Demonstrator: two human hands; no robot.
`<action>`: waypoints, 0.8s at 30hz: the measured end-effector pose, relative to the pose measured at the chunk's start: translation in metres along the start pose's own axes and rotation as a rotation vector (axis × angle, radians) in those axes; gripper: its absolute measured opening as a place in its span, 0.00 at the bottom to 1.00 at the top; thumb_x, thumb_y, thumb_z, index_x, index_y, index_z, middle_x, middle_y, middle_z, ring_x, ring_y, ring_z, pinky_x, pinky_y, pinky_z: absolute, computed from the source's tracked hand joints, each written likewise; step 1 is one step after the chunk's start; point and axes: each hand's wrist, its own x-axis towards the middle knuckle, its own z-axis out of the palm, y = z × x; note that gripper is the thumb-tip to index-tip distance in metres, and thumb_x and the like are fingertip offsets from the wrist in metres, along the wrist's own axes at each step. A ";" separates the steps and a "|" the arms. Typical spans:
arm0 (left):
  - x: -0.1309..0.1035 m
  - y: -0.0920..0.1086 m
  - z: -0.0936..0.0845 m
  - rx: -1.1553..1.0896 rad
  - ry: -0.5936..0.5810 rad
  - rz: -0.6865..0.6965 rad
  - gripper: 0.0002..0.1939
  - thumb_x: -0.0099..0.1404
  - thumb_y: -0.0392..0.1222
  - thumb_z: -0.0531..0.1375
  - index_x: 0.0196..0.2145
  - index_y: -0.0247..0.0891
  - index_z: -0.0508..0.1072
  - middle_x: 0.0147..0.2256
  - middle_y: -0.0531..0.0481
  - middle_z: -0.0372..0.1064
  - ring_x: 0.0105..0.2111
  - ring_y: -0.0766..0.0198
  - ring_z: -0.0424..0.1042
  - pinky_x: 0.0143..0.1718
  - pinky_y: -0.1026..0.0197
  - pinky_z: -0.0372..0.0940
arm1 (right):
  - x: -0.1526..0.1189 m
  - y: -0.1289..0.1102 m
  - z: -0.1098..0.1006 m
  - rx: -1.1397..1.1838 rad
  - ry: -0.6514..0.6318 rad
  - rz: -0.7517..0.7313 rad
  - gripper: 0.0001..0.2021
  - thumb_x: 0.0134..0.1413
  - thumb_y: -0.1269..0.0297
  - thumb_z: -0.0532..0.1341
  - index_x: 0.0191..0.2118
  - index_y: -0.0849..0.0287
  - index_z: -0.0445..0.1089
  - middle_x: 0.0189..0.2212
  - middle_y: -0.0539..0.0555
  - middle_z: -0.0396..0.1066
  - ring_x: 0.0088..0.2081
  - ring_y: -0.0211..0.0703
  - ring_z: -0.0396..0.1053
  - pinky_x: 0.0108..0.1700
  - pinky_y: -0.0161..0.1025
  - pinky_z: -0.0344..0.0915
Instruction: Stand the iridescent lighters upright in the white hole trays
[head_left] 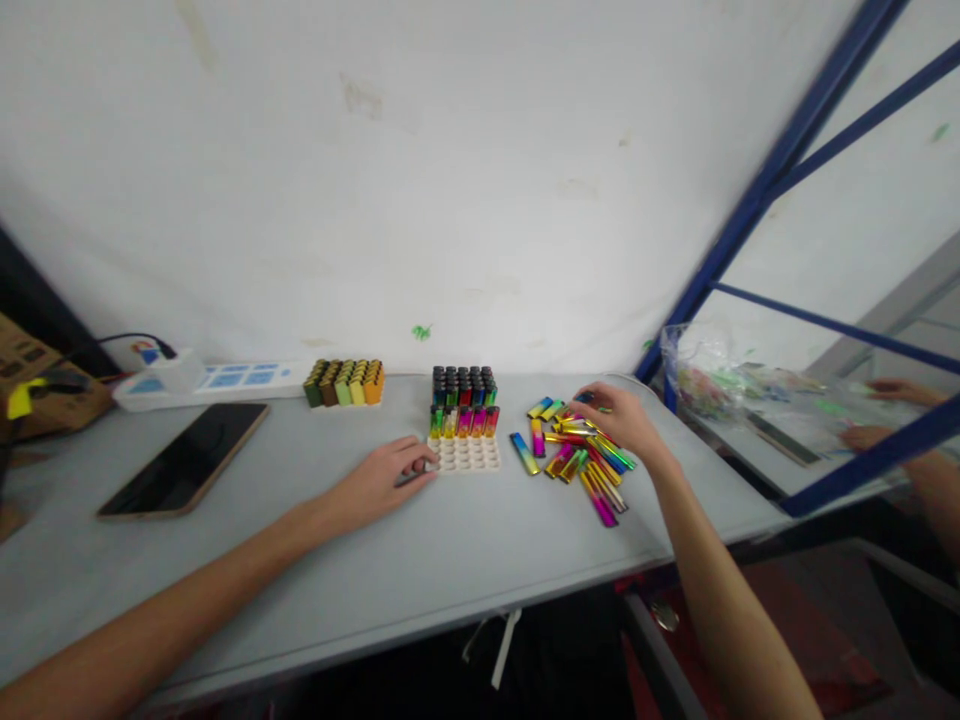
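Observation:
My left hand (391, 474) rests on the table at the left edge of a white slotted tray (469, 456), its fingers curled; what is between them, if anything, is too small to tell. A row of shiny coloured lighters (465, 422) stands upright in the tray. Right behind it stand rows of black-topped lighters (465, 386). On the right, my right hand (606, 408) reaches over a loose pile of shiny lighters (574, 464), its fingers bent at the pile's back edge. Whether it grips one cannot be made out.
A block of yellow, green and brown lighters (343, 386) stands at the back left. Beside it are a power strip (247, 378) and a dark phone (187, 455). A blue metal frame (739, 230) and a plastic bag (701, 375) are at the right.

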 end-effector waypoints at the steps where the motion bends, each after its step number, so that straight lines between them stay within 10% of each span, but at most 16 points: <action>1: 0.000 0.001 0.000 -0.004 0.000 -0.001 0.12 0.73 0.47 0.55 0.43 0.39 0.75 0.34 0.50 0.68 0.33 0.62 0.71 0.38 0.62 0.66 | 0.002 -0.015 0.008 0.049 -0.012 -0.028 0.22 0.57 0.43 0.65 0.39 0.60 0.76 0.30 0.54 0.77 0.31 0.44 0.73 0.35 0.38 0.66; 11: -0.006 0.001 0.002 0.010 0.070 0.021 0.14 0.74 0.48 0.56 0.43 0.38 0.77 0.37 0.47 0.74 0.34 0.63 0.74 0.41 0.61 0.70 | 0.019 -0.116 0.094 0.149 -0.277 -0.260 0.11 0.64 0.59 0.65 0.32 0.60 0.74 0.26 0.50 0.76 0.27 0.38 0.70 0.32 0.32 0.61; 24: -0.008 -0.003 0.009 0.052 0.039 0.121 0.11 0.76 0.39 0.55 0.40 0.37 0.77 0.39 0.45 0.74 0.40 0.58 0.74 0.47 0.58 0.69 | 0.027 -0.139 0.130 0.144 -0.253 -0.302 0.09 0.63 0.67 0.65 0.48 0.59 0.70 0.31 0.50 0.77 0.31 0.39 0.73 0.35 0.33 0.64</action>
